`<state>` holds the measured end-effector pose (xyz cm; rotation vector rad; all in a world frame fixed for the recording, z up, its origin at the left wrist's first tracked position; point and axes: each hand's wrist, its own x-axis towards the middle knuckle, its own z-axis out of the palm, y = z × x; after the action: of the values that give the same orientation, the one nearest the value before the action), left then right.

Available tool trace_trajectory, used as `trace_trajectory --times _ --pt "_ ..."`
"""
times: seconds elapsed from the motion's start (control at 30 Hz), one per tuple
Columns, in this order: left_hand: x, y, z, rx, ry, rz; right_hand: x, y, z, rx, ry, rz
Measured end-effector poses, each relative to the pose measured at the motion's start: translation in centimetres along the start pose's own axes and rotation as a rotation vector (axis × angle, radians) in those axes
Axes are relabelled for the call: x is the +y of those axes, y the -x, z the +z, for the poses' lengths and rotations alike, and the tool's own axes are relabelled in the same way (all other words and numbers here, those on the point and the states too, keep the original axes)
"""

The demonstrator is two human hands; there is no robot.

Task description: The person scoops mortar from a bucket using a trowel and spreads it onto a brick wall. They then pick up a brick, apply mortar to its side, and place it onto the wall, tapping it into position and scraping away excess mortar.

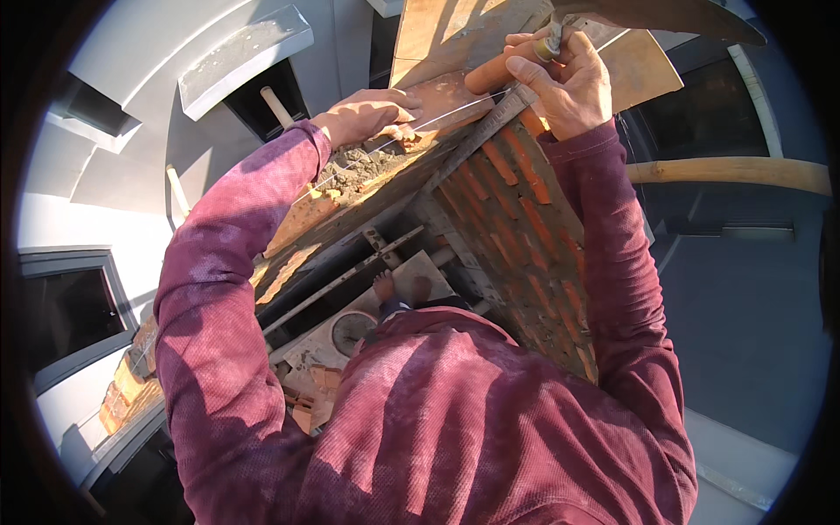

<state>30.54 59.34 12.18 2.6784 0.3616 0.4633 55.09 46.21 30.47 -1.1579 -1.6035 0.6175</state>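
The left hand (372,118) is at the end of a brick (451,94) on the wall (293,226) top, though whether it grips I cannot tell; the right hand (575,90) holds a trowel (503,72) by its handle. That brick appears placed, while exposed mortar (359,175) beside it suggests the course is unfinished

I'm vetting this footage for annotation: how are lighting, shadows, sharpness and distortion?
Head view: hard sunlight, the white wall at left nearly washed out; shadow streaks across the maroon shirt; strong fisheye bending, black corners; right hand and trowel reasonably sharp.
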Motion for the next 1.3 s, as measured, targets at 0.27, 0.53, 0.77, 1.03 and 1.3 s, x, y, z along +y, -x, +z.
trace_trajectory --times 0.27,0.53,0.77,1.03,1.3 --pt "1.6 -1.6 -0.5 -0.135 -0.362 -0.002 6.8 0.3 3.9 0.035 0.302 0.091" --pt "0.4 -1.2 1.0 -0.028 -0.368 0.058 6.9 0.4 5.2 0.096 0.234 0.035" --pt "1.9 -1.6 -0.1 -0.134 -0.405 -0.040 3.7 -1.0 2.0 0.156 0.205 0.012" --pt "2.8 -1.3 -1.2 -0.236 -0.433 -0.145 5.7 -5.5 0.1 0.039 0.528 0.081" --pt "2.1 -1.6 -0.2 -0.174 -0.270 -0.158 12.8 -5.3 0.2 -0.028 0.779 0.082"
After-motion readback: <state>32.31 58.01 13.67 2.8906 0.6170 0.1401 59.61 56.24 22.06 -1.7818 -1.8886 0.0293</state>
